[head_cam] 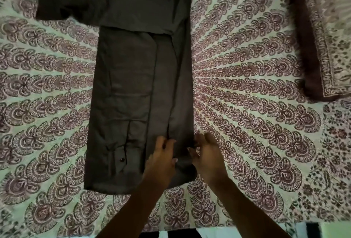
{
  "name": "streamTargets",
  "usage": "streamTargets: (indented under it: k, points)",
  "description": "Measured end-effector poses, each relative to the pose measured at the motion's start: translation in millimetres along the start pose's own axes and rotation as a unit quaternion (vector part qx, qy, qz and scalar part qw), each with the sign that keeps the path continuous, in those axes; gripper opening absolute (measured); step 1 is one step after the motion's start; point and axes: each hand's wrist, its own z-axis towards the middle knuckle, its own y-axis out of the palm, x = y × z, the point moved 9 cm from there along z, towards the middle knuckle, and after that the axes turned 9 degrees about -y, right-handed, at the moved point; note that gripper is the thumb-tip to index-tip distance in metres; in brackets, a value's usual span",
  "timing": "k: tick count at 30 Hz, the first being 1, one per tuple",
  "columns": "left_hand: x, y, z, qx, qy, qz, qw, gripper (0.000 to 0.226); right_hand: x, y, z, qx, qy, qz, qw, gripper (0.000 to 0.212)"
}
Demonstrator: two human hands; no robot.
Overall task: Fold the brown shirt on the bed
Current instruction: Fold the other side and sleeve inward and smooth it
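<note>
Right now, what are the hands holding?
Both hands, left and right, touch the brown shirt near its bottom right corner; an actual grip cannot be told.

The frame is filled by a paisley-printed bedsheet (256, 89); a matching pillow (326, 34) is seen upper right (light is dim).

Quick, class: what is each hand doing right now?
Left hand: open, fingers resting on the brown shirt.
Right hand: open at the shirt's right edge, holding nothing.

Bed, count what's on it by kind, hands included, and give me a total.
Shirt: 1
Pillow: 1
Hands: 2, left hand and right hand
Total: 4
</note>
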Motion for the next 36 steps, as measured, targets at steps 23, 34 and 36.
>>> streamTargets:
  k: [23,34,36]
  points:
    - [32.2,-25.0,8.5,0.189,0.107,0.169,0.961,0.057,-18.8,-15.4,139.9,-0.183,-0.443,-0.324,0.815,0.062]
    - [48.9,-51.0,35.2,-0.009,0.023,0.103,0.994,0.034,6.1,-41.9,200.8,-0.109,-0.319,-0.307,0.890,0.065]
    - [55.4,-96.4,62.9,0.081,-0.016,0.008,0.997,0.022,9.5,-38.1,196.4,-0.079,-0.318,-0.307,0.894,0.063]
